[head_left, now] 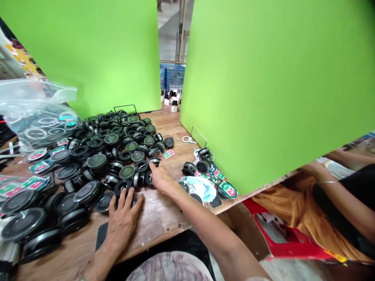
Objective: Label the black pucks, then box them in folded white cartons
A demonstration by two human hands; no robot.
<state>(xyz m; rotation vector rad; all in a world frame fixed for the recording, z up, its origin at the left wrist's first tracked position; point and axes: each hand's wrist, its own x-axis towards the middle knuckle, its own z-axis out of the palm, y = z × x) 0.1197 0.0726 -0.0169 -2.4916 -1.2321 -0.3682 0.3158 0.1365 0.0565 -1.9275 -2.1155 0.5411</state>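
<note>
My left hand (123, 218) lies flat on the wooden table (164, 218), fingers spread, its fingertips at the near edge of a pile of small black round caps (123, 148). My right hand (159, 177) reaches forward with the index finger stretched out, touching a black cap (154, 160) at the pile's right edge. The other fingers of that hand are curled under and I cannot make out anything in them. Larger black lids (29, 222) lie stacked at the near left.
Two green boards (263, 78) stand behind and to the right of the table. A clear plastic bag of rings (38, 113) sits at the left, red-green stickers (14, 187) beside it. More caps and stickers (205, 168) lie right. Another person's arm (336, 199) is at the right.
</note>
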